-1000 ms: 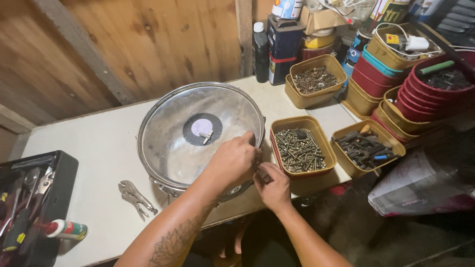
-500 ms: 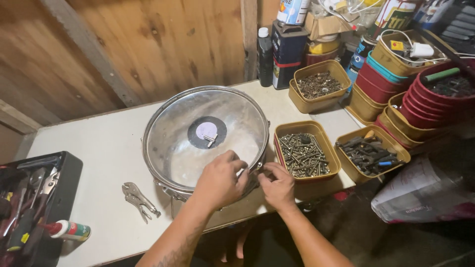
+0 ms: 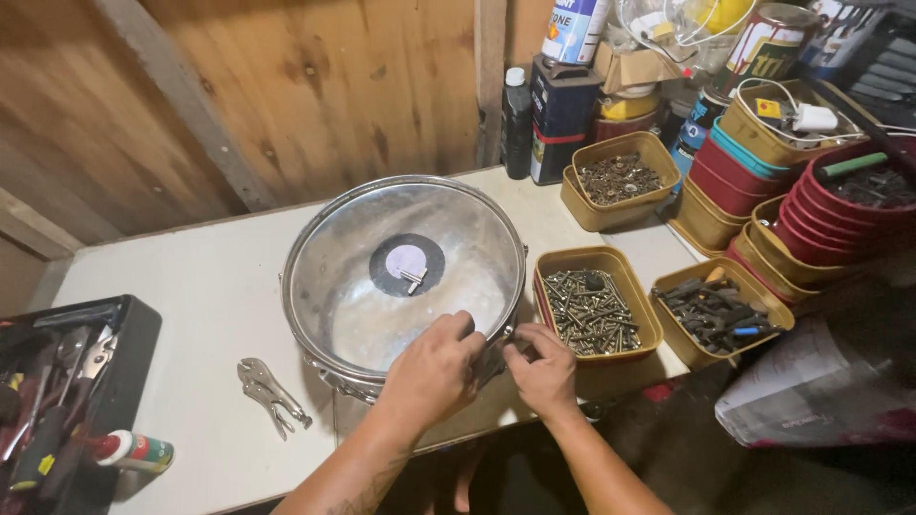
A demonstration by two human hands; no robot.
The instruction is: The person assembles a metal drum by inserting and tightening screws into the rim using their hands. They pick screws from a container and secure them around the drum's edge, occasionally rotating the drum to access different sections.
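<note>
A round shiny metal drum [image 3: 382,286] lies flat on the white bench, with a grey-and-white disc and a small metal bolt [image 3: 413,278] at its centre. My left hand [image 3: 434,372] rests on the drum's near rim, fingers curled over the hoop. My right hand [image 3: 544,367] sits just to the right of it, fingertips pinched against the rim's outer edge at a small fitting. What the fingertips hold is hidden.
Locking pliers [image 3: 272,391] lie left of the drum. A black toolbox [image 3: 67,401] with tools stands at the far left. Tan trays of screws [image 3: 596,315] and dark parts [image 3: 716,310] sit right of the drum, with stacked red tubs [image 3: 840,215] and cans [image 3: 563,95] behind.
Both hands slid slightly left and nearer along the drum's near rim; the view shifted a little. The drum and trays stay put.
</note>
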